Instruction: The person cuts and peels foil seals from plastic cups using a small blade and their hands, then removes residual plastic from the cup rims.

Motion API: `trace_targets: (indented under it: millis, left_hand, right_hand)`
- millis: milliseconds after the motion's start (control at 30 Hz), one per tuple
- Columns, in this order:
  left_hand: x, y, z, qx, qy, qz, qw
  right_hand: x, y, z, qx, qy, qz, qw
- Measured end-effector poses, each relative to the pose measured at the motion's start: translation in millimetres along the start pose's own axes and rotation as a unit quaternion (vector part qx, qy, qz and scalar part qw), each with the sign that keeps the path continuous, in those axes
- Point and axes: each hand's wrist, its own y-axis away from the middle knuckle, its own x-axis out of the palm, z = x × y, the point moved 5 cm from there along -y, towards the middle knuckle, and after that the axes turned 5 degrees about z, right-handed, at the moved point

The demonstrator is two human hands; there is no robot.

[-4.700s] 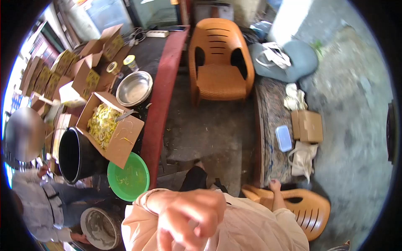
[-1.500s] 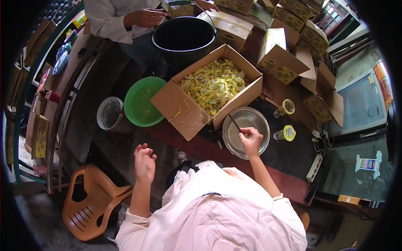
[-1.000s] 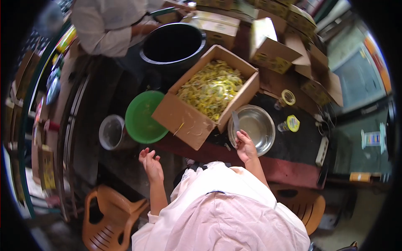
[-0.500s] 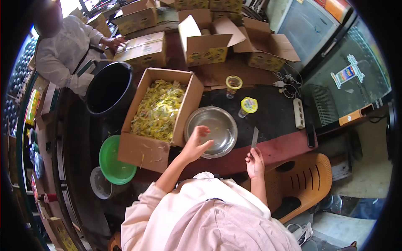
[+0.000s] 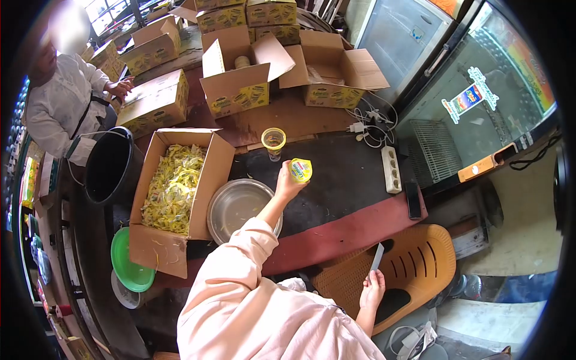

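Note:
My left hand (image 5: 288, 185) reaches over the dark tabletop, its fingers closed around a plastic cup (image 5: 301, 170) with a printed yellow lid. Just beyond it stands another clear cup (image 5: 273, 141) with a yellow rim. In my right hand (image 5: 372, 290), low over the chair, is a thin flat metal blade (image 5: 377, 257) pointing upward; its handle end is hidden by my fingers. A steel bowl (image 5: 231, 207) sits under my left forearm. Beside the bowl is an open carton (image 5: 217, 162) full of yellow wrapper strips.
A black bucket (image 5: 108, 165) and a green basin (image 5: 129, 270) are at left. Cartons (image 5: 240, 99) line the back, where a co-worker's hand rests on a closed box (image 5: 153, 102). A power strip (image 5: 391, 170) and phone (image 5: 413, 200) lie at right, above an orange chair (image 5: 429, 264).
My left hand has moved from above the steel bowl to the yellow-lidded cup and taken hold of it. My right hand has dropped lower with the blade. The view has shifted right.

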Motion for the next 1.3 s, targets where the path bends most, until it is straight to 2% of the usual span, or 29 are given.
trace_targets:
  millis: [100, 200, 300, 333, 400, 467, 533, 600, 667, 767, 1000, 1033, 1100, 1200, 1233, 1300]
  left_hand:
    - [1, 7, -6, 0.027, 0.021, -0.022, 0.999]
    - [-18, 24, -52, 0.044, 0.108, -0.01, 0.993]
    - [-47, 51, -81, 0.112, 0.088, -0.025, 0.989]
    - [-65, 60, -92, 0.152, 0.058, -0.038, 0.986]
    - [-99, 76, -92, 0.129, 0.146, -0.026, 0.98]
    - [-146, 95, -98, 0.103, 0.266, -0.08, 0.955]
    - [-201, 117, -100, 0.118, 0.132, -0.148, 0.973]
    - [-246, 130, -83, 0.119, 0.226, -0.179, 0.95]
    - [-290, 144, -80, 0.137, 0.234, -0.227, 0.935]
    - [-348, 164, -62, 0.127, 0.123, -0.259, 0.95]
    - [-415, 191, -35, 0.11, 0.098, -0.297, 0.944]
    - [-418, 194, -36, 0.103, 0.136, -0.303, 0.938]
    - [-424, 198, -37, 0.107, 0.122, -0.317, 0.934]
    - [-430, 202, -31, 0.108, 0.071, -0.347, 0.929]
    - [-431, 201, -28, 0.108, 0.057, -0.353, 0.928]
    - [-434, 198, -25, 0.118, 0.051, -0.361, 0.924]
  right_hand:
    - [-10, -8, 4, -0.015, 0.038, -0.022, 0.999]
    - [3, -14, 5, -0.005, 0.046, -0.003, 0.999]
    - [40, -23, 7, -0.005, 0.041, 0.05, 0.998]
    - [56, -27, 7, -0.005, 0.043, 0.071, 0.997]
    - [91, -34, 7, -0.022, 0.072, 0.112, 0.991]
    - [131, -36, 9, -0.063, 0.125, 0.164, 0.977]
    - [178, -29, 6, -0.093, 0.108, 0.213, 0.967]
    - [222, -14, 1, -0.094, 0.112, 0.25, 0.957]
    - [267, 12, -7, -0.107, 0.13, 0.303, 0.938]
    - [327, 58, -16, -0.181, 0.2, 0.375, 0.887]
    - [428, 176, 0, -0.345, 0.278, 0.447, 0.777]
    - [440, 192, 8, -0.391, 0.283, 0.458, 0.746]
    - [461, 218, 23, -0.479, 0.29, 0.475, 0.679]
    - [489, 242, 27, -0.503, 0.306, 0.52, 0.619]
    - [496, 247, 25, -0.452, 0.327, 0.547, 0.624]
    - [509, 261, 27, -0.498, 0.338, 0.556, 0.572]
